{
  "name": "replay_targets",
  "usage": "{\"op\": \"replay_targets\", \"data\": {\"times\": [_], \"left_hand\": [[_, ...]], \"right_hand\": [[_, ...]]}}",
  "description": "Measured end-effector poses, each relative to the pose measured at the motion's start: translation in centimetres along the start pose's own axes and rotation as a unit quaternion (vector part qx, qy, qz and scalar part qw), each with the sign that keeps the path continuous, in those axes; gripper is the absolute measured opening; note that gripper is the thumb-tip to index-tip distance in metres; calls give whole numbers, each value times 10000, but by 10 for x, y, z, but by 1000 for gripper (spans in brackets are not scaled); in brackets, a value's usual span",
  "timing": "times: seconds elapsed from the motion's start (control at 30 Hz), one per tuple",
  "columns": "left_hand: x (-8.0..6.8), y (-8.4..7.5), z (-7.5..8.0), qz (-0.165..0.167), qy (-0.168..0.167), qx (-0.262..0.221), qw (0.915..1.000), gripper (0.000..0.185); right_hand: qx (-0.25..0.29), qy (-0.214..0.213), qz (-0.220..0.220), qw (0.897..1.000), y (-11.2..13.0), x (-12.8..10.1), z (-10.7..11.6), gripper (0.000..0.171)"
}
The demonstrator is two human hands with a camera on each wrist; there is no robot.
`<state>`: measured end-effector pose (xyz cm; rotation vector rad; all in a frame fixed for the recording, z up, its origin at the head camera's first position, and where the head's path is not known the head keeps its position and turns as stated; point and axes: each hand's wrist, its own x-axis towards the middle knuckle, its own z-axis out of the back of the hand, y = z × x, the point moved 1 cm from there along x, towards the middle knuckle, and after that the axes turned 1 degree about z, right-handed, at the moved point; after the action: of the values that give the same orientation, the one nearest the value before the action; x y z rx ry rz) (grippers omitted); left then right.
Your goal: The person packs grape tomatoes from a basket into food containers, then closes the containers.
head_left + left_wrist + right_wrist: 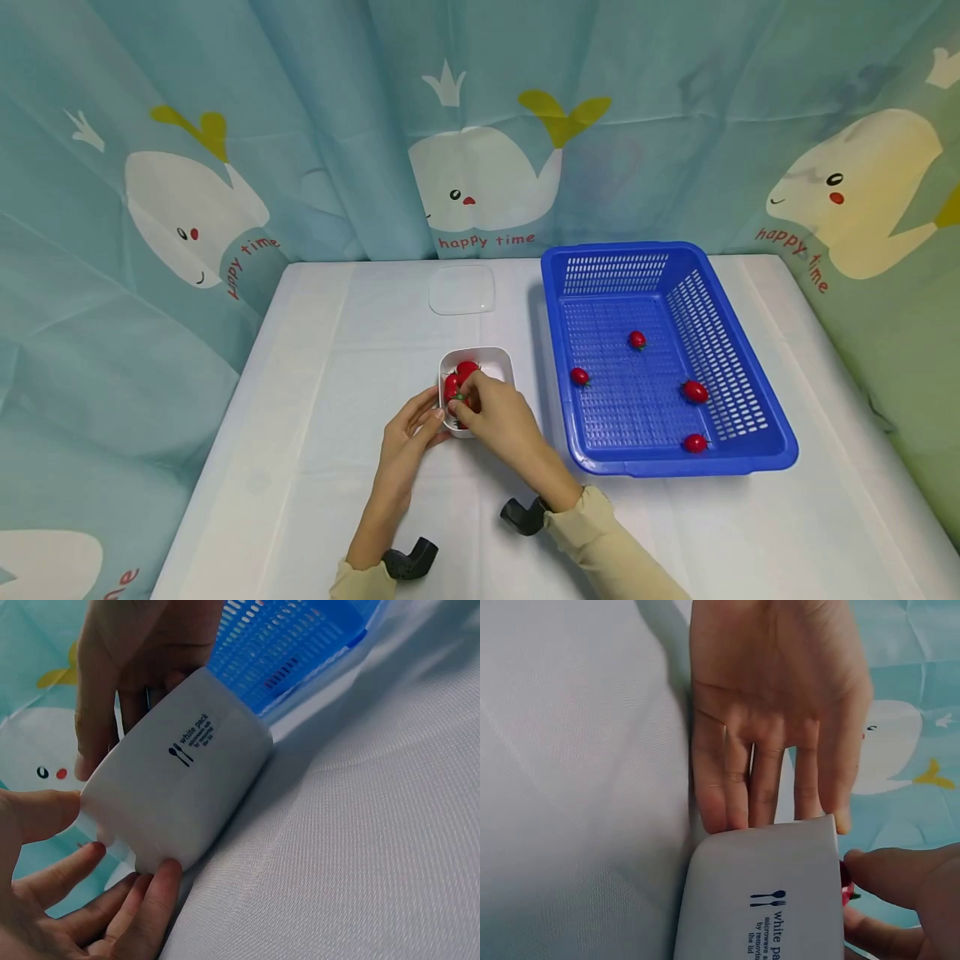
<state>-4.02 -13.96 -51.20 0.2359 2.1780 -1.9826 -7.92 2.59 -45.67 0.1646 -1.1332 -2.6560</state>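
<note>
A small white plastic box [497, 358] stands on the table with several red cherry tomatoes [467, 369] inside. My left hand [405, 450] holds the box at its near left corner, thumb at the rim and fingers against the outer wall [176, 780]. Over the box opening, my right hand [506, 421] pinches a cherry tomato [847, 891] with a green stem between thumb and fingers. This hand covers part of the box and its contents in the head view. Printed lettering and cutlery marks show on the box side in both wrist views.
To the right stands a blue plastic basket [558, 333] with several loose cherry tomatoes [637, 339] spread over its floor. A clear lid [462, 290] lies behind the box. The white-covered table [330, 350] meets a whale-print curtain [330, 125] at the back.
</note>
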Motion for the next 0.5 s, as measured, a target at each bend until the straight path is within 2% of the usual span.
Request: {"op": "replay_targets", "data": {"times": [0.27,0.5], "left_hand": [[0,-1,1,-17,18,-56,10000,48],[0,0,0,44,-13,-40,10000,49]], "right_hand": [[-372,-13,120,9992,0,3,-4,19],[-217,-2,142,9997,1,0,-2,16]]}}
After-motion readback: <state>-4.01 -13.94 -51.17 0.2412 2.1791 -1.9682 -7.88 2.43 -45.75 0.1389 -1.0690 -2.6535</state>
